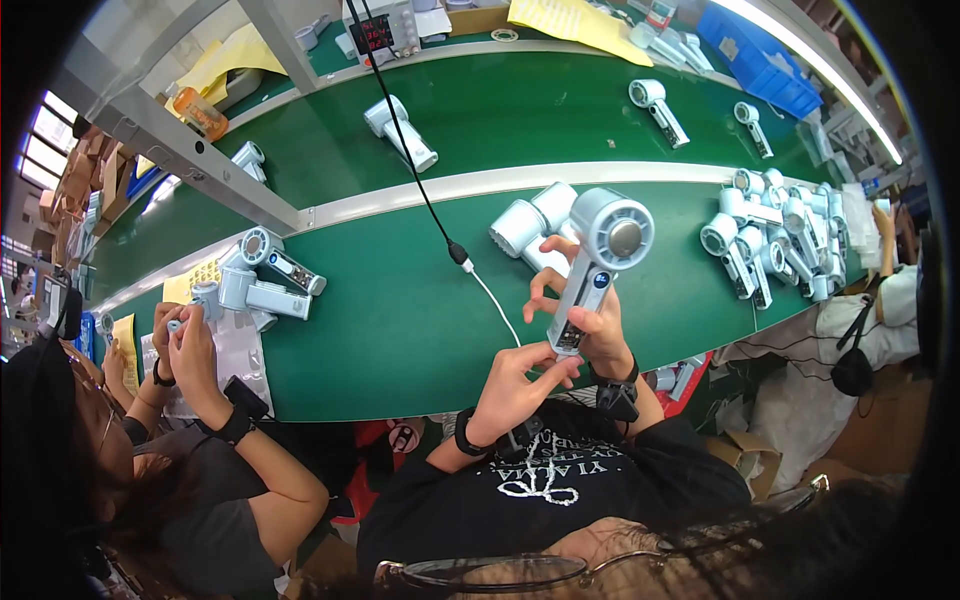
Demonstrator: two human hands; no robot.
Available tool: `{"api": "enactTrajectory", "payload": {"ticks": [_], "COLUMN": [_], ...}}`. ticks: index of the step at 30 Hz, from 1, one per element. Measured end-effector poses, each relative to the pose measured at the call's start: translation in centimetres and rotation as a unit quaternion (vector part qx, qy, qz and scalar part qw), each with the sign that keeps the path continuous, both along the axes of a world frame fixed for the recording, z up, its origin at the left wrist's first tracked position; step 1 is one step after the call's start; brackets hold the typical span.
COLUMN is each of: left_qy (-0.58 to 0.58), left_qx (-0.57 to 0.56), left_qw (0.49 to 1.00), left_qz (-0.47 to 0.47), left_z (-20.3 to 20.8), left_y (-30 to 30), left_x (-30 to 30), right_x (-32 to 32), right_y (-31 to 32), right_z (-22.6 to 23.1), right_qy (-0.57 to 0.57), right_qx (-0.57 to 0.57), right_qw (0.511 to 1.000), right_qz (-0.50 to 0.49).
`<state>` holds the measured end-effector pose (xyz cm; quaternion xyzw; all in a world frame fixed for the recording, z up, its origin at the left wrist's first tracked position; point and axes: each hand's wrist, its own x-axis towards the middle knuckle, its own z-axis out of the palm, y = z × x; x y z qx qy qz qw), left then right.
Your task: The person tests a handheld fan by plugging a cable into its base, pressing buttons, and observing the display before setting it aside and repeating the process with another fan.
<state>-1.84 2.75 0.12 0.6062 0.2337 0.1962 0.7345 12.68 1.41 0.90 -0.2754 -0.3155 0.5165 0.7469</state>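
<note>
A pale blue handheld fan (582, 290) stands almost upright before me, its round head at the top and a small lit display on the handle. My right hand (603, 335) grips the handle, with the thumb across its front. At the handle's lower end, my left hand (515, 393) is pinched closed. A white cable (492, 297) runs down into the left hand from a black connector; its tip is hidden by the fingers. Just behind the held fan, more fans (520, 226) lie on the green table (375, 340).
A large heap of fans (770, 235) lies at the right. Several fans (262, 285) lie at the left, beside a co-worker's hands (190, 350). Across a pale rail (420, 188), single fans (402, 135) rest on a green surface. A blue bin (760, 60) stands at the far right.
</note>
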Motion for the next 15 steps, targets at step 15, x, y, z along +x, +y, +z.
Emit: {"api": "enactTrajectory", "payload": {"ticks": [15], "left_qy": [0.033], "left_qx": [-0.060], "left_qw": [0.998], "left_qz": [-0.001], "left_z": [-0.87], "left_y": [1.14], "left_x": [-0.67], "right_x": [-0.30], "right_y": [-0.71], "right_z": [0.64], "right_qy": [-0.109], "right_qx": [-0.051], "right_qw": [0.992], "right_qz": [-0.030]}}
